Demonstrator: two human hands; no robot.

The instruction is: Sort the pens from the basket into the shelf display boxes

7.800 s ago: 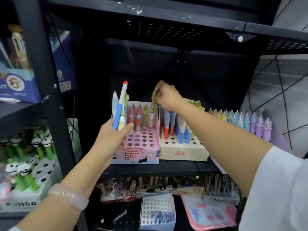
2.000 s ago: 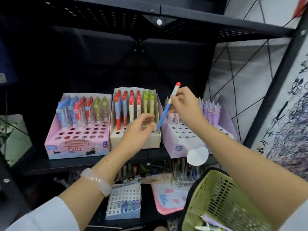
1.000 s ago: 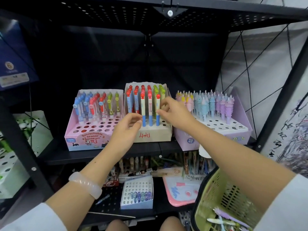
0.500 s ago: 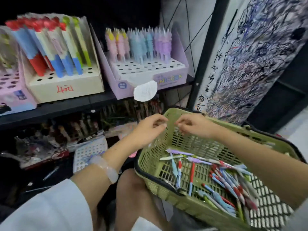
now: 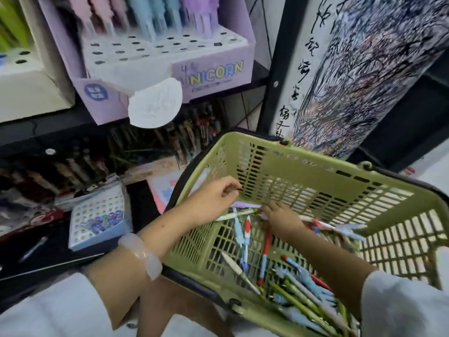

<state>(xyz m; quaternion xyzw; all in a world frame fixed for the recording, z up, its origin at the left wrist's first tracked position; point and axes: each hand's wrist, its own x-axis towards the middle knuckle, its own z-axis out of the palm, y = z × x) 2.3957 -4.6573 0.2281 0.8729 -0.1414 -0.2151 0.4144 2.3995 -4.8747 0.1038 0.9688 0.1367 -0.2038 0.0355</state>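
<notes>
- Loose pens (image 5: 264, 249) lie on the floor of the green basket (image 5: 315, 176).
- Right hand (image 5: 281, 218), fingers down among them; I cannot tell its grip.
- Left hand (image 5: 213, 200) above the purple pen (image 5: 245, 205), grip loosely curled, holding nothing.
- Beyond, the lilac display box (image 5: 209, 74) stands on the shelf (image 5: 48, 127).
</notes>
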